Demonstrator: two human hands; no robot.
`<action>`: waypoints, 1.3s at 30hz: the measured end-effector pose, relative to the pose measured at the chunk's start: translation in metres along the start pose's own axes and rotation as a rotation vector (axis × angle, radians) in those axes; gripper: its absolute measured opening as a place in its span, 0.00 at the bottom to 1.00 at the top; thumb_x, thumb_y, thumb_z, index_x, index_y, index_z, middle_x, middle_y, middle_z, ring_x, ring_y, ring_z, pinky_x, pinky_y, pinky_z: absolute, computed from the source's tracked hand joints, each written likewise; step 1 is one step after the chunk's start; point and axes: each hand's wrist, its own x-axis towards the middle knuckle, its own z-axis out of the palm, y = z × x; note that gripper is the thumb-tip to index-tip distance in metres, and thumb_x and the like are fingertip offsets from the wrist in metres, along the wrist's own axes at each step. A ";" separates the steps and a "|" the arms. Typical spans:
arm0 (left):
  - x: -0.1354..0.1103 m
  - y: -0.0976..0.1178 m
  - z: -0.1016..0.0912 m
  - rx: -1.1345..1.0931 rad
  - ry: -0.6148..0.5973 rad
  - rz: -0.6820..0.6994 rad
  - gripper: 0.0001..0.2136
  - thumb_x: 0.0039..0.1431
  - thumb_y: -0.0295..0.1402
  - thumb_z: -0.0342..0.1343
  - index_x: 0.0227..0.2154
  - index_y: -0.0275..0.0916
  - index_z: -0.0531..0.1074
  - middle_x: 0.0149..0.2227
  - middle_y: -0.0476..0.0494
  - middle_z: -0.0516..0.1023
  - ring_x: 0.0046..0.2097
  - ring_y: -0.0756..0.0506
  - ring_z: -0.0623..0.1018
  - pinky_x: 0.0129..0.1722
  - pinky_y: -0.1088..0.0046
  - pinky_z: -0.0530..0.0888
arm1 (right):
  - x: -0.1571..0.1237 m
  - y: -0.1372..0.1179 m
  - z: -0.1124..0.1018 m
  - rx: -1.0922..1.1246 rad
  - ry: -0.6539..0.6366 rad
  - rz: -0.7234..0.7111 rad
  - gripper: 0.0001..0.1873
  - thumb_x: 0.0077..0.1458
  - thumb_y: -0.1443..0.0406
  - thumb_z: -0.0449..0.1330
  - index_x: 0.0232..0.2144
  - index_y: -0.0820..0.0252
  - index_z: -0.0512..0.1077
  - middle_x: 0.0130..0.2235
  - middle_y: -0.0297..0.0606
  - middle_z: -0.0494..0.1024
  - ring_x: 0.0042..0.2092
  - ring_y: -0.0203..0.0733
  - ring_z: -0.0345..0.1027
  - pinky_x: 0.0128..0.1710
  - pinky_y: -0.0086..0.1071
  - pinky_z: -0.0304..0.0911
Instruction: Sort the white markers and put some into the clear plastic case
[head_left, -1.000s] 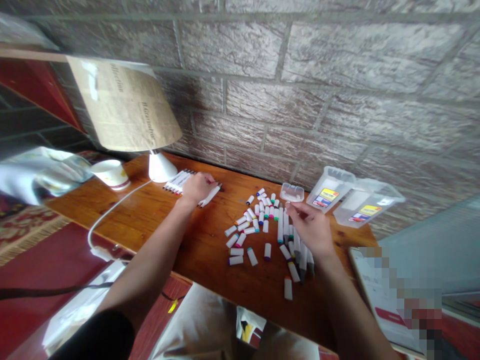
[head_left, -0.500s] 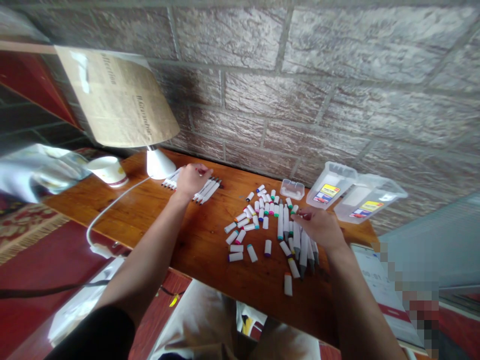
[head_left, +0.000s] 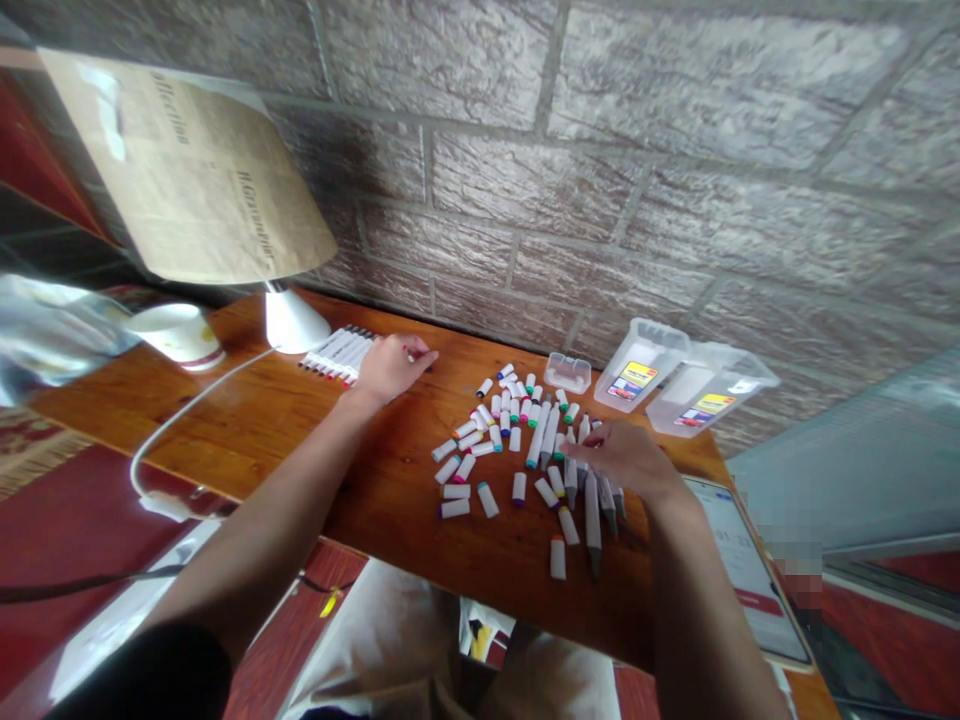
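My left hand (head_left: 394,368) rests at the right end of a row of white markers (head_left: 339,352) lying side by side near the lamp. Its fingers are curled in; the hand hides that end of the row and whatever they grip. Over the loose uncapped markers (head_left: 592,520) on the right, my right hand (head_left: 630,458) reaches in from the side. Its fingertips are closed at the upper end of a grey-tipped marker (head_left: 571,484). Many loose white caps (head_left: 487,499) with coloured ends are scattered between the hands.
Two clear plastic boxes (head_left: 679,395) stand by the brick wall, beside a small clear lid (head_left: 568,372). A phone (head_left: 750,570) lies at the right edge. At left are a lamp (head_left: 296,322), its white cord, and a paper cup (head_left: 180,337).
The view has shifted, moving the scene left. My left hand has slid right along the row, covering its right end. My right hand has moved among the uncapped markers, some of which have shifted.
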 end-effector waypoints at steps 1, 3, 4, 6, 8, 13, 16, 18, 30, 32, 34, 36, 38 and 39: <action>0.000 0.001 0.001 -0.008 0.000 0.005 0.13 0.60 0.44 0.55 0.32 0.43 0.81 0.37 0.46 0.85 0.39 0.44 0.82 0.42 0.72 0.73 | 0.000 -0.001 0.001 0.011 -0.005 -0.003 0.21 0.54 0.51 0.64 0.16 0.57 0.76 0.21 0.38 0.78 0.25 0.40 0.70 0.28 0.33 0.56; -0.001 0.005 0.001 -0.020 -0.007 0.016 0.13 0.60 0.44 0.55 0.31 0.43 0.80 0.37 0.47 0.85 0.40 0.44 0.82 0.43 0.72 0.73 | 0.000 -0.004 0.003 0.037 -0.025 -0.020 0.23 0.55 0.52 0.64 0.14 0.57 0.74 0.20 0.38 0.77 0.23 0.39 0.68 0.27 0.33 0.56; -0.001 0.006 0.001 -0.027 -0.014 0.025 0.13 0.60 0.44 0.55 0.31 0.43 0.80 0.37 0.47 0.85 0.40 0.44 0.82 0.44 0.72 0.73 | 0.000 -0.005 0.004 0.051 -0.043 -0.029 0.24 0.55 0.52 0.63 0.13 0.57 0.73 0.19 0.38 0.77 0.23 0.38 0.67 0.26 0.32 0.56; -0.002 0.009 0.001 -0.046 -0.025 0.041 0.13 0.60 0.44 0.55 0.31 0.42 0.80 0.37 0.46 0.85 0.40 0.44 0.82 0.44 0.72 0.73 | -0.001 -0.006 0.005 0.077 -0.081 -0.042 0.25 0.56 0.51 0.62 0.12 0.57 0.72 0.19 0.38 0.77 0.21 0.37 0.66 0.25 0.32 0.56; -0.003 0.012 0.001 -0.071 -0.031 0.051 0.13 0.60 0.44 0.55 0.31 0.42 0.80 0.37 0.46 0.85 0.40 0.44 0.82 0.44 0.72 0.73 | -0.001 -0.005 0.005 0.102 -0.104 -0.060 0.25 0.57 0.52 0.61 0.13 0.57 0.72 0.19 0.38 0.77 0.20 0.37 0.65 0.24 0.32 0.55; -0.004 0.016 0.003 -0.119 -0.028 0.064 0.14 0.60 0.44 0.54 0.31 0.41 0.80 0.36 0.45 0.85 0.38 0.45 0.81 0.42 0.72 0.73 | 0.000 -0.003 0.006 0.119 -0.108 -0.057 0.23 0.57 0.53 0.61 0.14 0.56 0.73 0.19 0.38 0.77 0.21 0.37 0.66 0.23 0.31 0.55; -0.005 0.016 0.004 -0.138 -0.018 0.081 0.15 0.60 0.45 0.54 0.30 0.40 0.80 0.35 0.45 0.85 0.36 0.45 0.80 0.41 0.72 0.72 | 0.001 -0.006 0.010 0.078 -0.063 -0.026 0.23 0.57 0.54 0.61 0.14 0.56 0.72 0.19 0.38 0.76 0.22 0.38 0.67 0.26 0.31 0.56; -0.005 0.016 0.005 -0.157 -0.004 0.097 0.16 0.60 0.45 0.54 0.30 0.40 0.80 0.35 0.45 0.85 0.36 0.46 0.80 0.40 0.72 0.72 | 0.003 -0.010 0.013 0.018 0.002 -0.009 0.22 0.55 0.55 0.62 0.13 0.57 0.70 0.19 0.38 0.74 0.24 0.38 0.67 0.26 0.32 0.55; -0.017 0.050 0.002 -0.665 -0.379 0.159 0.22 0.58 0.53 0.58 0.34 0.36 0.82 0.37 0.39 0.85 0.34 0.46 0.80 0.35 0.71 0.75 | -0.004 -0.038 0.012 1.124 0.038 -0.230 0.20 0.48 0.50 0.69 0.20 0.57 0.71 0.18 0.28 0.64 0.18 0.28 0.47 0.17 0.29 0.39; -0.023 0.060 -0.001 -0.748 -0.594 0.186 0.22 0.59 0.53 0.58 0.38 0.37 0.82 0.39 0.38 0.85 0.34 0.45 0.81 0.32 0.71 0.75 | -0.005 -0.051 0.021 1.254 0.007 -0.242 0.17 0.46 0.52 0.71 0.23 0.58 0.75 0.19 0.28 0.66 0.19 0.28 0.47 0.17 0.28 0.38; -0.029 0.067 -0.003 -0.845 -0.748 0.201 0.21 0.58 0.51 0.61 0.41 0.37 0.82 0.40 0.38 0.85 0.36 0.44 0.82 0.34 0.70 0.76 | -0.005 -0.060 0.032 1.324 -0.039 -0.269 0.16 0.47 0.53 0.72 0.26 0.58 0.78 0.20 0.29 0.67 0.20 0.27 0.48 0.18 0.28 0.38; -0.034 0.072 -0.002 -0.929 -0.825 0.200 0.21 0.55 0.50 0.65 0.42 0.37 0.82 0.39 0.39 0.85 0.38 0.44 0.82 0.37 0.70 0.77 | -0.005 -0.065 0.041 1.354 -0.075 -0.307 0.14 0.50 0.53 0.70 0.31 0.58 0.80 0.22 0.29 0.69 0.20 0.26 0.48 0.18 0.27 0.38; -0.037 0.075 0.000 -0.984 -0.863 0.193 0.20 0.52 0.47 0.68 0.42 0.37 0.82 0.39 0.41 0.85 0.39 0.44 0.82 0.40 0.70 0.77 | -0.006 -0.068 0.046 1.354 -0.096 -0.339 0.14 0.53 0.53 0.69 0.34 0.57 0.81 0.23 0.30 0.72 0.20 0.25 0.47 0.19 0.27 0.39; -0.038 0.076 0.001 -1.003 -0.881 0.194 0.20 0.52 0.46 0.69 0.42 0.37 0.82 0.39 0.42 0.85 0.39 0.45 0.82 0.41 0.70 0.77 | -0.006 -0.068 0.048 1.341 -0.102 -0.350 0.14 0.54 0.54 0.68 0.35 0.57 0.81 0.24 0.30 0.73 0.20 0.25 0.47 0.19 0.27 0.40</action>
